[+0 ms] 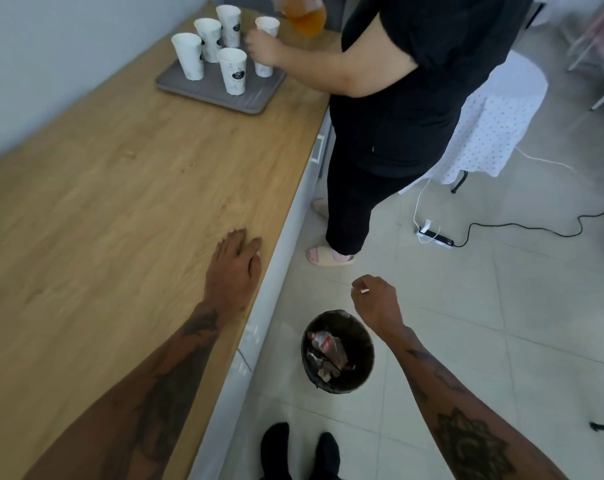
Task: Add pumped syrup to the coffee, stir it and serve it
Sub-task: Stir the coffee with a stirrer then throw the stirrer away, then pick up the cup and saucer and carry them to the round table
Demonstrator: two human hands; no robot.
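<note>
While a long wooden counter point(120, 188) fills the left of the view, a second person in black clothing point(397, 109) stands at its far end, one forearm bent across to a grey tray point(210, 95) of white paper cups point(233, 71), the hand point(264, 48) closed loosely beside one cup. A jug of orange liquid point(305, 13) shows at the top edge, tilted, above the far cup; what holds it is out of sight. Behind that person is a small table draped in a dotted white cloth point(494, 112).

On the pale tiled floor, a round dark bin point(338, 351) holding crumpled wrappers sits just beside the counter's base, and a power strip point(435, 237) with cables lies farther off.

The wearer's tattooed left arm reaches along the counter edge, the left hand point(234, 268) resting flat, palm down, fingers together and holding nothing. The right arm extends over the floor, the right hand point(375, 299) curled above the bin, thumb and fingertips pinching a tiny white scrap point(365, 291).
</note>
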